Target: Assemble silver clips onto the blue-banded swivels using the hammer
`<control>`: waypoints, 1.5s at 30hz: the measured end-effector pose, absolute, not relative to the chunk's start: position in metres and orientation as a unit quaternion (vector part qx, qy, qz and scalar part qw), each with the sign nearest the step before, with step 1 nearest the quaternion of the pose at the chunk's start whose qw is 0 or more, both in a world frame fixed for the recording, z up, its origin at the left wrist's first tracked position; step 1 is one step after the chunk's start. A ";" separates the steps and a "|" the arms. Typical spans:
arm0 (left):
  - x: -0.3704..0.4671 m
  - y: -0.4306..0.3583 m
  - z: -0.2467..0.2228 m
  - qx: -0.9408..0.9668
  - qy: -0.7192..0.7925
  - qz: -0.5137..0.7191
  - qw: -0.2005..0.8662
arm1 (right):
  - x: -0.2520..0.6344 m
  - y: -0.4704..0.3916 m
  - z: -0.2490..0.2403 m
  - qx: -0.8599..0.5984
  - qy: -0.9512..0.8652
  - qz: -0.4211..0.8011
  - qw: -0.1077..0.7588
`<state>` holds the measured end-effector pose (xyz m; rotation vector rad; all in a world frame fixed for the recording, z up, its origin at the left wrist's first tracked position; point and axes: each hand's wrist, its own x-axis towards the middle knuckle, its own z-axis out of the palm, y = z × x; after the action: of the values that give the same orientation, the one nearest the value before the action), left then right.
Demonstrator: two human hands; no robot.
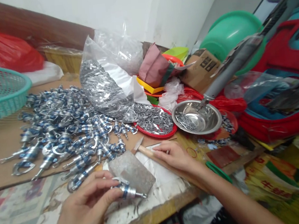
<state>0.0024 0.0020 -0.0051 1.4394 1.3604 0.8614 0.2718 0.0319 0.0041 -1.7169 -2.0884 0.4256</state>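
My left hand pinches a small silver metal fitting with blue bands, a curved hook-like piece at one end and a thin stem at the other. It is held over the near edge of a grey stone block. To the right of the block, my right hand is closed over the wooden handle of a hammer, whose head points up and left. Its fingertips are partly hidden. A large heap of similar silver-and-blue fittings lies to the left on cardboard.
Behind the block stand a red tray of small metal pieces, a steel bowl and a clear bag of metal parts. A turquoise basket is at left. A grey pole-like arm slants down toward the bowl.
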 end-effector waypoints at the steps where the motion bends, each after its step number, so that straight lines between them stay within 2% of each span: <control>1: 0.003 0.004 -0.006 0.602 0.544 0.352 0.467 | 0.274 0.044 0.007 -0.633 -0.737 0.127 0.199; 7: 0.011 0.001 -0.008 0.617 0.544 0.381 0.421 | 0.283 0.113 0.008 -0.709 -0.694 0.046 0.118; 13: 0.009 -0.009 -0.013 0.599 0.554 0.421 0.396 | 0.292 0.117 0.003 -0.721 -0.688 0.031 0.078; 18: 0.010 -0.009 -0.003 0.634 0.536 0.401 0.387 | 0.301 0.103 0.012 -0.714 -0.684 0.031 0.146; 23: 0.017 -0.012 0.000 0.609 0.549 0.419 0.391 | 0.245 0.049 0.029 -0.648 -0.709 0.068 0.268; 24: 0.018 -0.013 0.000 0.590 0.562 0.433 0.386 | 0.229 0.034 0.031 -0.615 -0.725 0.104 0.290; 26: 0.020 -0.015 -0.001 0.566 0.575 0.452 0.380 | 0.202 0.009 0.034 -0.492 -0.740 0.245 0.387; 28: 0.020 -0.015 0.000 0.568 0.571 0.456 0.378 | 0.184 -0.007 0.035 -0.430 -0.735 0.318 0.418; 36: 0.015 -0.009 0.001 0.650 0.481 0.489 0.328 | 0.183 -0.011 0.037 -0.446 -0.725 0.329 0.408; 40: 0.015 -0.009 0.001 0.676 0.424 0.485 0.358 | 0.184 -0.016 0.039 -0.439 -0.736 0.333 0.394; 42: 0.014 -0.010 0.003 0.656 0.430 0.483 0.389 | 0.185 -0.019 0.036 -0.427 -0.751 0.297 0.408; 45: 0.012 -0.011 0.008 0.602 0.458 0.486 0.438 | 0.190 -0.023 0.027 -0.362 -0.806 0.182 0.431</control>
<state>0.0118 -0.0111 0.0080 1.4965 1.1385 1.2094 0.1900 -0.0233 0.0273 -0.9019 -2.0107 0.4537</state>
